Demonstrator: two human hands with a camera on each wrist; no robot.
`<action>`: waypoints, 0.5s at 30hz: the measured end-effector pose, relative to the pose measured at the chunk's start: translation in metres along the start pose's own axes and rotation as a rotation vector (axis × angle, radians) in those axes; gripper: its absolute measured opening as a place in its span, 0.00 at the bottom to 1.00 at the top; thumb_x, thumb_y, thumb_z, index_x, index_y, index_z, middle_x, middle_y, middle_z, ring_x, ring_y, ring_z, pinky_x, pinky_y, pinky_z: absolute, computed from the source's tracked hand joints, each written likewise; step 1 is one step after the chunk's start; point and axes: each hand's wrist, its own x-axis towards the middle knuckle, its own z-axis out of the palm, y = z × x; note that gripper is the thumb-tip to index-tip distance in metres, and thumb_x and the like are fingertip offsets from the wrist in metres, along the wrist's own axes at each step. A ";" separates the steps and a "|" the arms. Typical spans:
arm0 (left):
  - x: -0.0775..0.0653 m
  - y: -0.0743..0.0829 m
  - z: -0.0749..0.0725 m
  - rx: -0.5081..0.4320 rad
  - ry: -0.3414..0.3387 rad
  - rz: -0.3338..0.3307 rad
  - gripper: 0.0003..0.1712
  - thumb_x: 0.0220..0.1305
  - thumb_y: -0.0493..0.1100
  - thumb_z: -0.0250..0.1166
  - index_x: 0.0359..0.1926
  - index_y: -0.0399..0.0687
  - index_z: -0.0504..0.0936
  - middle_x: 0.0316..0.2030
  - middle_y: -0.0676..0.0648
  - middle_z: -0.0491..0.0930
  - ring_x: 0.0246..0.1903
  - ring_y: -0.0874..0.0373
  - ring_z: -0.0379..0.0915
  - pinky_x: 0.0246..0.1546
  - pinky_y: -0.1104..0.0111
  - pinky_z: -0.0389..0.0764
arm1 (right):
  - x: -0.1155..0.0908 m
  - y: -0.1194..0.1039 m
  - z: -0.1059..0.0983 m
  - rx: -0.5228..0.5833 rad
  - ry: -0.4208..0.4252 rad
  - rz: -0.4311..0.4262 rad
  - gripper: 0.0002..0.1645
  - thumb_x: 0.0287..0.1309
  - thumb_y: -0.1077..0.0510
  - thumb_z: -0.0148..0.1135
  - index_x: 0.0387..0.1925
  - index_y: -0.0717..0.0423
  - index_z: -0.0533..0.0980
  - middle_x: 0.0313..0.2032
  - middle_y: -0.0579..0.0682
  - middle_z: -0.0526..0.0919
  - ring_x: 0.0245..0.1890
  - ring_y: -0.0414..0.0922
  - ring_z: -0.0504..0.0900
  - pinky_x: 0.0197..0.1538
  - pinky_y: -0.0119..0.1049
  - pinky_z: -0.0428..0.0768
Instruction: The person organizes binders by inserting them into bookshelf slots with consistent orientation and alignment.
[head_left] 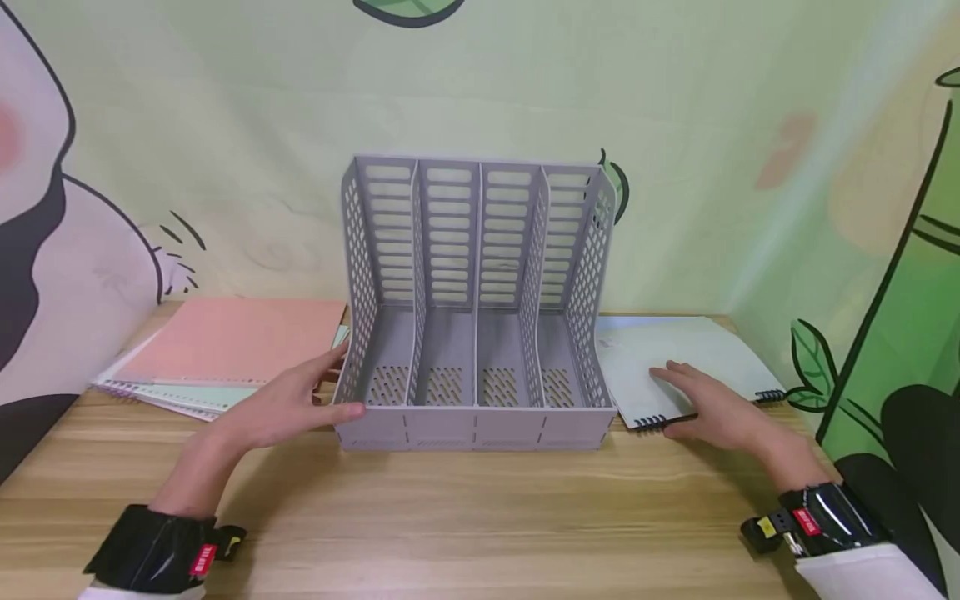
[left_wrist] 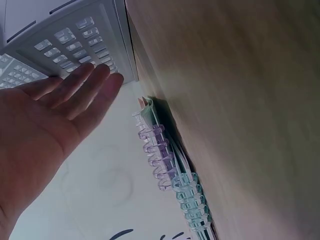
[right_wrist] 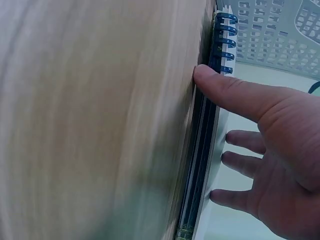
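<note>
A grey desktop file organizer [head_left: 474,427] with upright dividers stands mid-table. My left hand [head_left: 273,408] is at its front left corner, thumb across the front edge, the other fingers nearly straight against the perforated side wall [left_wrist: 75,45]. To the right lies a pale-covered notebook [head_left: 705,350] with dark spiral rings [right_wrist: 227,42]. My right hand [head_left: 716,408] is over its near edge, thumb tip at the bound edge and the other fingers spread over the cover. The notebook lies flat.
Left of the organizer lies a stack of spiral notebooks with a pink one [head_left: 240,337] on top, pale green and white ones beneath. Purple and teal rings show in the left wrist view. A printed cloth backdrop [head_left: 480,92] hangs behind the wooden table [head_left: 480,517].
</note>
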 end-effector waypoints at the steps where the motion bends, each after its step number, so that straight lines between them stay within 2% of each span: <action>1: 0.000 0.000 0.000 -0.012 -0.001 -0.003 0.58 0.61 0.58 0.69 0.78 0.41 0.44 0.62 0.39 0.68 0.61 0.45 0.66 0.53 0.59 0.74 | 0.000 0.000 0.000 -0.006 0.004 -0.004 0.47 0.51 0.58 0.76 0.68 0.67 0.63 0.66 0.73 0.56 0.65 0.71 0.56 0.63 0.59 0.57; 4: 0.000 -0.001 0.001 -0.044 -0.008 -0.014 0.58 0.61 0.57 0.69 0.78 0.41 0.43 0.63 0.38 0.67 0.61 0.44 0.66 0.52 0.60 0.75 | 0.000 0.000 0.001 -0.032 0.021 -0.014 0.45 0.51 0.60 0.75 0.67 0.68 0.65 0.66 0.73 0.58 0.65 0.71 0.58 0.63 0.59 0.59; 15: 0.001 -0.003 0.001 -0.050 -0.019 -0.016 0.58 0.62 0.58 0.68 0.78 0.47 0.41 0.63 0.39 0.67 0.61 0.43 0.65 0.53 0.57 0.74 | 0.002 -0.003 0.002 -0.108 0.072 -0.009 0.43 0.47 0.61 0.77 0.63 0.69 0.70 0.64 0.70 0.62 0.63 0.69 0.63 0.62 0.57 0.62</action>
